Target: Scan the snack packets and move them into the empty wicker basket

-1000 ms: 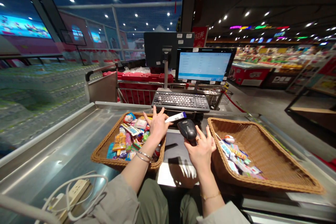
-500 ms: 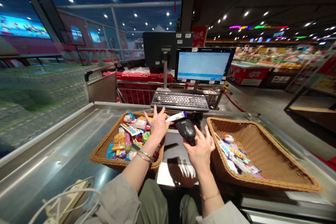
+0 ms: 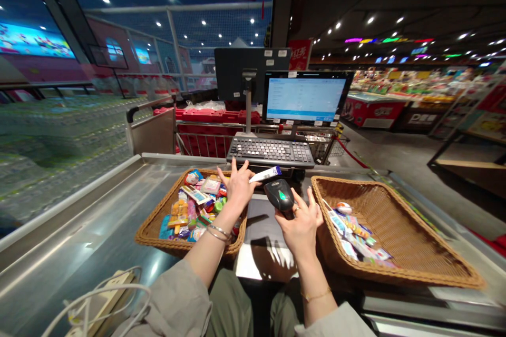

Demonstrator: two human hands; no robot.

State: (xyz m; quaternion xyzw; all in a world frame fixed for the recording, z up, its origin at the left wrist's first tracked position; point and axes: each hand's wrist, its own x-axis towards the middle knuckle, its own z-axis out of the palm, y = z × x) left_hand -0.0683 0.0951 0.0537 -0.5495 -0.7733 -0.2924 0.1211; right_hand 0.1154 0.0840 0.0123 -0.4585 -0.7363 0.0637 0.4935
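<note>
Pinched in my left hand (image 3: 238, 184) is a slim white packet (image 3: 265, 174) with a dark blue end, its print too small to read. My right hand (image 3: 301, 221) grips a black barcode scanner (image 3: 279, 195) by its handle, and a green light glows on its top. The scanner's head is just below the packet, apart from it. Under my left wrist stands a wicker basket (image 3: 152, 227) full of small colourful snack packs (image 3: 193, 202). To the right of my right hand, a larger wicker basket (image 3: 415, 221) holds several small packs (image 3: 358, 234) at its left end.
A keyboard (image 3: 271, 150) and a lit monitor (image 3: 304, 97) stand beyond my hands, with a dark second screen (image 3: 237, 73) behind. White cables and a power strip (image 3: 106, 300) lie at the lower left on the metal counter (image 3: 106, 205). Shopping carts (image 3: 197, 139) stand behind the counter.
A green light has come on atop the scanner, and the content on the monitor has changed. Both hands have stayed nearly still.
</note>
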